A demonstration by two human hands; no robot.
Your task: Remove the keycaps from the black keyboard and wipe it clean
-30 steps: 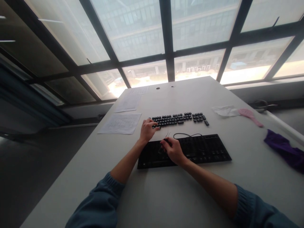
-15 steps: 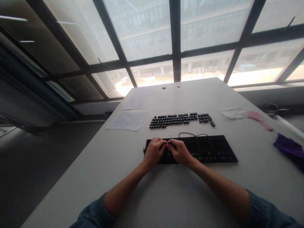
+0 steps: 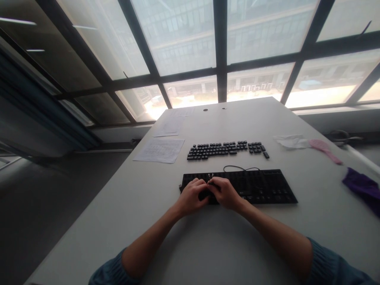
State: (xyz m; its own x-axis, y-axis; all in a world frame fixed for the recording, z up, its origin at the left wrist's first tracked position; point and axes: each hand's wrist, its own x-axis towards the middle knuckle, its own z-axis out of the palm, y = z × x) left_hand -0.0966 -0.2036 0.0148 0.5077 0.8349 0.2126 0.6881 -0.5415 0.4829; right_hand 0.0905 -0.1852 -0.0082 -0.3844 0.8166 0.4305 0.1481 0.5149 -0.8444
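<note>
A black keyboard lies in front of me, with most of its keycaps off and some still along its near and right parts. Above its left half my two hands meet at the fingertips. My right hand is closed on a small keycap puller, whose thin, pale prongs stick up past the fingers. My left hand is curled with its fingers against the right fingertips; whatever it pinches is hidden.
Beyond the keyboard, loose black keycaps stand in rows. Paper sheets lie at left. On the right are a white tissue, a pink brush-like object and a purple cloth. A cable loops behind the keyboard.
The puller's prongs have dropped a little lower and tilted. My left hand has shifted slightly toward me, its thumb now lower and apart from its fingers. The keyboard has stayed put.
</note>
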